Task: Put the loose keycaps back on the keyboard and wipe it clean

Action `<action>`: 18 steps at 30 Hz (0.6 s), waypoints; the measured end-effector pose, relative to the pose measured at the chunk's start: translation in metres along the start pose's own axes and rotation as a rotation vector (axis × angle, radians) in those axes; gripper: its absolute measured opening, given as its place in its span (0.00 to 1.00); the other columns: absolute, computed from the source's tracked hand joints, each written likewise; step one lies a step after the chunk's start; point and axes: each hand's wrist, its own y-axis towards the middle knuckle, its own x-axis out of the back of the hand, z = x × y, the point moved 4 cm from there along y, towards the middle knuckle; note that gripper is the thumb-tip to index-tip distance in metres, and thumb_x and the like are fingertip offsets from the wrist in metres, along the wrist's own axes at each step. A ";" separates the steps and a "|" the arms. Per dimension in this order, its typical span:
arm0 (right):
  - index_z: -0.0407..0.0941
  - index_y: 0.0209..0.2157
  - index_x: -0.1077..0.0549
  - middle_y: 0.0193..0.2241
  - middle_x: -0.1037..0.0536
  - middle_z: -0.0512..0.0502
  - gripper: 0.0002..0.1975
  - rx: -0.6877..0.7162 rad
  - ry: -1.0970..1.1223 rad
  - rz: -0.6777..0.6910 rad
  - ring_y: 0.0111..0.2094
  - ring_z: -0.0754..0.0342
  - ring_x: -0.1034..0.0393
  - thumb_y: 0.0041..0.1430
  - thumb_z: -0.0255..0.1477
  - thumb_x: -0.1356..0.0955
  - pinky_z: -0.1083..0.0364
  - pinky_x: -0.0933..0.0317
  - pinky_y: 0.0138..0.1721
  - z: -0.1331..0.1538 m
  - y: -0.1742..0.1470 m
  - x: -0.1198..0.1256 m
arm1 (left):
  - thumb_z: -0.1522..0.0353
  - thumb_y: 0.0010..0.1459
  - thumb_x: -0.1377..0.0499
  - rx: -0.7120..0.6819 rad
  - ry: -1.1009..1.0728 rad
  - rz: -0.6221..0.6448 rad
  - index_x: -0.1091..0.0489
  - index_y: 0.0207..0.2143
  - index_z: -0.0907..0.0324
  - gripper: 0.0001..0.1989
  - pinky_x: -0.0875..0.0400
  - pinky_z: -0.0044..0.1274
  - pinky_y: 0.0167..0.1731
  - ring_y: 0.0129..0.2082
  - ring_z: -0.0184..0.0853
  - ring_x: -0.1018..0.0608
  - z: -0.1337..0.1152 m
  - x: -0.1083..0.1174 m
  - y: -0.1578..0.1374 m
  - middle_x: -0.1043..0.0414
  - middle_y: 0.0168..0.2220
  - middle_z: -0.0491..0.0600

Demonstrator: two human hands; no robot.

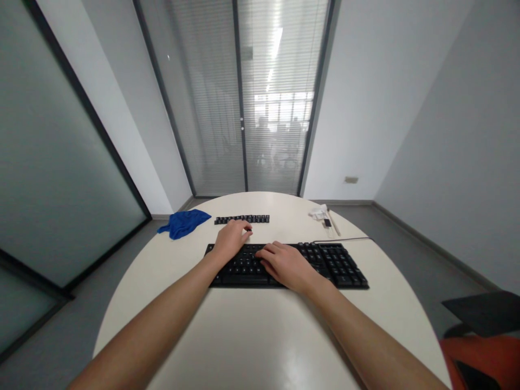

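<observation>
A black keyboard (244,280) lies across the round table, its number pad on the right. Above its back edge, my left hand (232,239) pinches a small dark piece that looks like a keycap (248,230) between thumb and fingers. My right hand (289,266) rests low over the middle of the keyboard, fingers bunched and bent, with the fingertips down at the keys. Whatever is under those fingertips is hidden. Beyond my left hand, several loose black keycaps (260,219) stand in neat rows, partly covered by that hand.
A crumpled blue cloth (184,223) lies at the table's back left. At the back right are a white crumpled tissue (318,212), a thin pale stick-like tool (333,222) and a small black item (327,222). The keyboard's cable (353,238) runs off the right edge, near an orange-and-black chair (483,360).
</observation>
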 end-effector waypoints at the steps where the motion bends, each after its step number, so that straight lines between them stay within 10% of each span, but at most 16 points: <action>1: 0.45 0.48 0.28 0.41 0.24 0.43 0.10 -0.008 0.006 -0.006 0.42 0.50 0.31 0.67 0.26 0.36 0.52 0.36 0.44 -0.001 0.000 -0.001 | 0.66 0.63 0.40 0.014 -0.070 -0.015 0.25 0.43 0.54 0.07 0.30 0.30 0.46 0.46 0.41 0.25 -0.002 0.003 -0.007 0.22 0.44 0.48; 18: 0.45 0.49 0.27 0.43 0.23 0.42 0.13 -0.146 0.124 -0.111 0.46 0.48 0.31 0.67 0.35 0.34 0.49 0.38 0.50 0.007 0.003 -0.006 | 0.68 0.60 0.37 0.016 -0.439 0.012 0.22 0.41 0.55 0.06 0.30 0.32 0.51 0.45 0.39 0.22 0.006 0.015 -0.060 0.19 0.42 0.46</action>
